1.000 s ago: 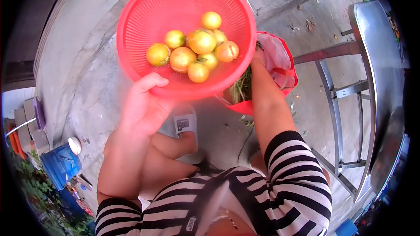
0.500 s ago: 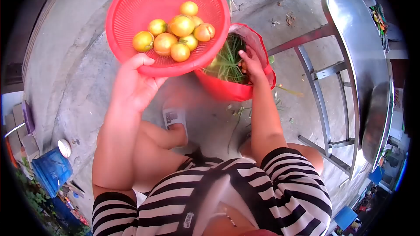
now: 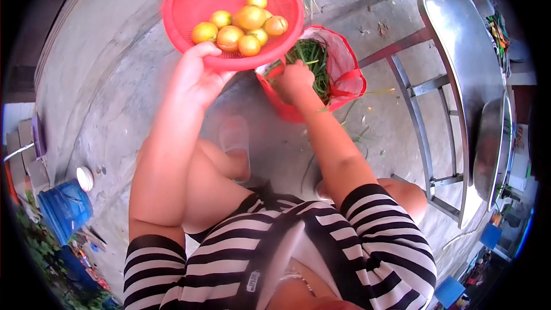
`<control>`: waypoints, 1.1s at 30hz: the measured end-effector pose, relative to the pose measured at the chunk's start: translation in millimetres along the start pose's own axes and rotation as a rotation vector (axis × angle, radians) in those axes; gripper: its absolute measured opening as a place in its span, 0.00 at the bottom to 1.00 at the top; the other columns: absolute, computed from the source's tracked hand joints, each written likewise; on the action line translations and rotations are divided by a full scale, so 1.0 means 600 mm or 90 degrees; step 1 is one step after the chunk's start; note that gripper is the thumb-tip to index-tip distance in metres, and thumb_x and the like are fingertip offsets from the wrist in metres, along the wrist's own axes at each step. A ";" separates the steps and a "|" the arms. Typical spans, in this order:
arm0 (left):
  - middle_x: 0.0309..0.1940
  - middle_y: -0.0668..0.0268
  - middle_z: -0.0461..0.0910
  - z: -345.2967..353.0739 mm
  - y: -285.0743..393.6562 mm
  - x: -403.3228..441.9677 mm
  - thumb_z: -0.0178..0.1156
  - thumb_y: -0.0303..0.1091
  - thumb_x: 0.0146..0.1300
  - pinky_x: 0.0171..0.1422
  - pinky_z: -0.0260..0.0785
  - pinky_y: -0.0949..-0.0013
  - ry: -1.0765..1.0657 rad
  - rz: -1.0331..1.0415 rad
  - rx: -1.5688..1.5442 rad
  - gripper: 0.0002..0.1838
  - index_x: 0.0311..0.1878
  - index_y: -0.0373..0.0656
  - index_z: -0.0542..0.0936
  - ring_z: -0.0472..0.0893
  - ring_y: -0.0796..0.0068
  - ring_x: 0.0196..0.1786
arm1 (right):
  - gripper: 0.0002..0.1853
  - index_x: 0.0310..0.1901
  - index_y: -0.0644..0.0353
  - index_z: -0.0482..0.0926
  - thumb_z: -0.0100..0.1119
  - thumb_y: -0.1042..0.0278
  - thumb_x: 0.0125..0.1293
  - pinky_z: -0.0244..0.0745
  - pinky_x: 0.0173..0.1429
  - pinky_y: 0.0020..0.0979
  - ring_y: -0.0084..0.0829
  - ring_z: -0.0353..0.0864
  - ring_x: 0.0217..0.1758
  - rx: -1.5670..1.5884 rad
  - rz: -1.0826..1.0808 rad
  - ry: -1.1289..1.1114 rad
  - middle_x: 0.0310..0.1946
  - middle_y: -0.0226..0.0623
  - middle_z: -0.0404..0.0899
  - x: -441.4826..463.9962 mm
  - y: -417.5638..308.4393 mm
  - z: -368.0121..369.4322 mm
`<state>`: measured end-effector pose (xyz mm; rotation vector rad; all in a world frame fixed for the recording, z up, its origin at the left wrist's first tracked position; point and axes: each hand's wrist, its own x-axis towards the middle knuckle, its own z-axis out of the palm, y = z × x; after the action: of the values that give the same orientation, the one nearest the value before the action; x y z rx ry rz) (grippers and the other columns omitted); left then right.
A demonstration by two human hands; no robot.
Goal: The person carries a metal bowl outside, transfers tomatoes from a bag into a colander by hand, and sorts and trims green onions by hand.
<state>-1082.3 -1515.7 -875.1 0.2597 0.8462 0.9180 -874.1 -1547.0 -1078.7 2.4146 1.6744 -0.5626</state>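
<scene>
My left hand (image 3: 202, 73) grips the near rim of a red plastic colander (image 3: 192, 0), thumb over the edge and fingers underneath. Several yellow-orange tomatoes (image 3: 251, 17) lie together in the colander, which is held up and tilted toward me. Below it to the right, a red bag with a pale lining (image 3: 342, 57) stands open on the floor. Long green leafy stalks (image 3: 313, 51) fill part of it. My right hand (image 3: 295, 82) is curled closed at the bag's left side, against the stalks and the rim; its fingertips and whatever they hold are hidden.
A metal-framed stand with a shiny top (image 3: 453, 40) rises close on the right, beside a metal basin (image 3: 491, 149). A blue bucket (image 3: 66, 209) and a white round object (image 3: 85, 178) are at left. Loose green scraps lie on the concrete floor (image 3: 115, 97).
The colander with the tomatoes has moved up and to the right in my left hand. My right hand has gone from the bag's right side to its left side, fingers now curled.
</scene>
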 end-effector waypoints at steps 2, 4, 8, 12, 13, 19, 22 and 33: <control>0.63 0.52 0.70 -0.004 0.004 0.002 0.53 0.16 0.55 0.70 0.72 0.47 -0.017 0.000 -0.007 0.32 0.66 0.37 0.64 0.73 0.53 0.66 | 0.21 0.56 0.55 0.83 0.57 0.55 0.65 0.77 0.61 0.37 0.40 0.77 0.62 -0.026 0.004 -0.009 0.62 0.40 0.73 0.007 -0.016 0.018; 0.64 0.52 0.69 -0.014 0.001 0.000 0.53 0.16 0.54 0.70 0.71 0.46 -0.017 -0.004 -0.022 0.33 0.67 0.37 0.64 0.73 0.52 0.66 | 0.22 0.57 0.56 0.82 0.56 0.54 0.66 0.77 0.61 0.37 0.40 0.76 0.63 -0.046 -0.011 -0.004 0.64 0.40 0.70 -0.003 -0.014 0.028; 0.64 0.51 0.69 -0.021 -0.001 0.004 0.53 0.16 0.53 0.70 0.71 0.43 -0.026 0.006 -0.039 0.34 0.67 0.36 0.62 0.72 0.51 0.66 | 0.22 0.56 0.56 0.82 0.55 0.55 0.65 0.76 0.62 0.39 0.41 0.75 0.64 -0.056 -0.056 0.001 0.63 0.41 0.71 -0.041 0.001 0.009; 0.64 0.50 0.68 -0.024 -0.001 0.009 0.53 0.17 0.54 0.68 0.73 0.44 -0.002 0.017 -0.051 0.34 0.68 0.36 0.62 0.73 0.51 0.66 | 0.24 0.55 0.58 0.80 0.54 0.53 0.64 0.76 0.62 0.42 0.44 0.76 0.63 0.062 -0.078 0.031 0.61 0.46 0.71 -0.043 0.041 0.011; 0.64 0.51 0.68 -0.026 0.000 0.011 0.52 0.17 0.54 0.67 0.73 0.44 0.011 0.020 -0.054 0.34 0.68 0.37 0.61 0.73 0.51 0.65 | 0.28 0.54 0.60 0.77 0.57 0.47 0.60 0.76 0.61 0.46 0.50 0.78 0.58 0.168 -0.039 0.109 0.60 0.53 0.69 -0.043 0.055 0.018; 0.64 0.52 0.69 -0.054 0.015 0.025 0.52 0.18 0.56 0.66 0.75 0.45 0.047 0.081 0.008 0.34 0.69 0.39 0.61 0.74 0.52 0.66 | 0.23 0.44 0.59 0.70 0.75 0.62 0.56 0.66 0.22 0.23 0.18 0.70 0.22 0.809 -0.007 0.377 0.32 0.30 0.75 -0.017 0.101 -0.035; 0.64 0.52 0.69 -0.074 0.015 0.036 0.53 0.19 0.55 0.66 0.75 0.46 0.026 0.072 0.025 0.34 0.69 0.39 0.62 0.74 0.52 0.66 | 0.31 0.53 0.69 0.72 0.77 0.61 0.55 0.77 0.53 0.33 0.32 0.80 0.47 0.742 -0.111 0.397 0.47 0.44 0.79 -0.062 0.017 -0.188; 0.62 0.45 0.71 -0.175 0.013 0.148 0.53 0.26 0.64 0.60 0.78 0.40 0.167 0.071 -0.094 0.27 0.68 0.37 0.66 0.75 0.38 0.61 | 0.19 0.58 0.64 0.78 0.63 0.65 0.69 0.75 0.52 0.27 0.22 0.79 0.48 0.662 -0.361 0.211 0.43 0.35 0.84 -0.173 0.090 -0.332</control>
<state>-1136.1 -1456.6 -987.4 0.0587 1.0067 1.1292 -812.3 -1591.3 -860.7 2.6759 2.7476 -1.4911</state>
